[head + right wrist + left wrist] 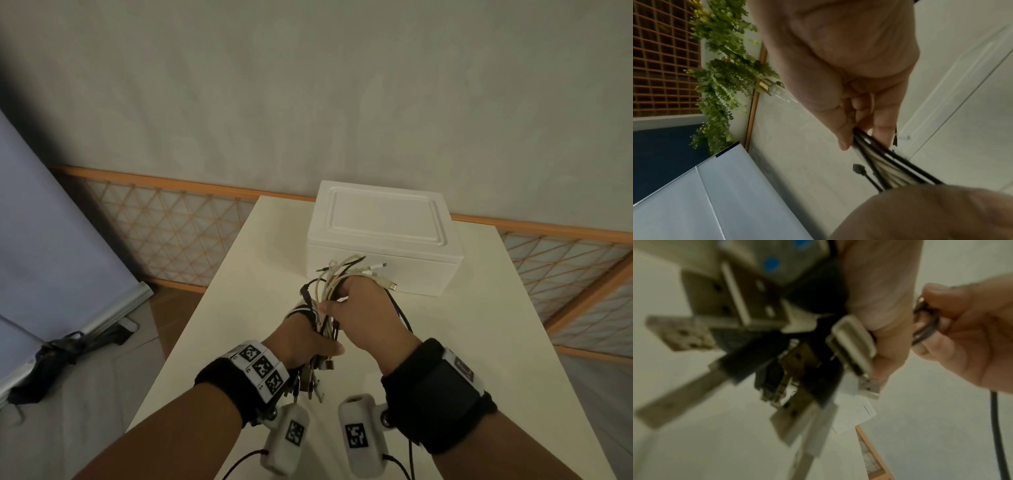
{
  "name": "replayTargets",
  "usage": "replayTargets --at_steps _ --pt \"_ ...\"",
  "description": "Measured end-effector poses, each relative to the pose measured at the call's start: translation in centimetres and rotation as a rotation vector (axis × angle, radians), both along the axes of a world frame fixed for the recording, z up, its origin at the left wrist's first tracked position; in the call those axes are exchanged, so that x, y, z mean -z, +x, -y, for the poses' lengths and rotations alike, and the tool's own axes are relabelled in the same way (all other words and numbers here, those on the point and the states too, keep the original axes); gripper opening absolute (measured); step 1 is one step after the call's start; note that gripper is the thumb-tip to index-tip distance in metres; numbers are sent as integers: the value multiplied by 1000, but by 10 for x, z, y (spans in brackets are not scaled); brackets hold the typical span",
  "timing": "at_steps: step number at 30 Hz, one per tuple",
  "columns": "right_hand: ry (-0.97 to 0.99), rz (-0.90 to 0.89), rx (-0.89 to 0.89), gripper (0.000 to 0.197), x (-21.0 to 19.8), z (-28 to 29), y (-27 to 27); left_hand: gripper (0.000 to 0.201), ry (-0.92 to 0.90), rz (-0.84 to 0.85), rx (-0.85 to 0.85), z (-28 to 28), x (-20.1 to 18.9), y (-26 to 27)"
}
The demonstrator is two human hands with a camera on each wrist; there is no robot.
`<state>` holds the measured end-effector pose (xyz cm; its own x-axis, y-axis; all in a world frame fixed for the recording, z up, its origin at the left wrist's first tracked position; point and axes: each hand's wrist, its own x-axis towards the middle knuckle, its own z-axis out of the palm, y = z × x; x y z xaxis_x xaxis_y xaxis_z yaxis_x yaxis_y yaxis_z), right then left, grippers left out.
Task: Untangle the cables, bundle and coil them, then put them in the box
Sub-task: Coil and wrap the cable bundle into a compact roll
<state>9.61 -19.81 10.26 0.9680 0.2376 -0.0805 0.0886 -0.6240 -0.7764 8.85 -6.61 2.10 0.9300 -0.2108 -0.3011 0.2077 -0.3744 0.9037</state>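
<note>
**Cables gathered in both hands, box beyond the fingers with its lid on**

Left hand (301,337) has its fingers curled round the lower part of the cables (329,301), gathered into one bunch; the plugs (851,344) hang below its grip, toward the wrist. Right hand (370,308) grips the same bunch just above, thumb and fingers closed on the strands; loops and two loose plug ends stick out past its fingertips. One black strand trails down outside the right wrist.

Long axis of the bunch: roughly along the line from the left palm to the right fingertips, pointing away from the person.

Box (383,240) lies straight ahead of the right fingers, near but not touching; the loops overlap its front face in the head view only. Right hand is the nearer. Lid appears closed.

Judgement: bunch not yet coiled. Both hands are occupied, so one must let go to lift the lid. Table (246,274) has bare room left of the fingers; its left edge is closer than its right.
</note>
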Motion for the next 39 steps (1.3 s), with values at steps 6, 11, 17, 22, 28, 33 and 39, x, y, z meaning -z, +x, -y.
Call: replayTargets --at_steps 6,11,17,22,28,33,39 --pt "187 -130 -21 9 -2 10 6 28 -160 -62 55 0 -8 -3" --pt "162 -174 -78 15 -10 13 5 54 -146 -94 86 -3 -3 -2" --pt "213 -210 -104 17 -14 15 4 57 -205 -103 88 -2 -8 -4" --pt "325 -226 -13 22 -6 5 8 41 -203 -78 126 4 -11 -4" --pt "553 -299 114 15 -4 -3 13 22 -170 -24 53 9 -14 -1" --pt "466 -268 55 18 4 3 18 22 -68 1 13 6 -10 4" --pt "339 -228 -31 27 9 8 20 23 -109 -62 5 5 -8 8"
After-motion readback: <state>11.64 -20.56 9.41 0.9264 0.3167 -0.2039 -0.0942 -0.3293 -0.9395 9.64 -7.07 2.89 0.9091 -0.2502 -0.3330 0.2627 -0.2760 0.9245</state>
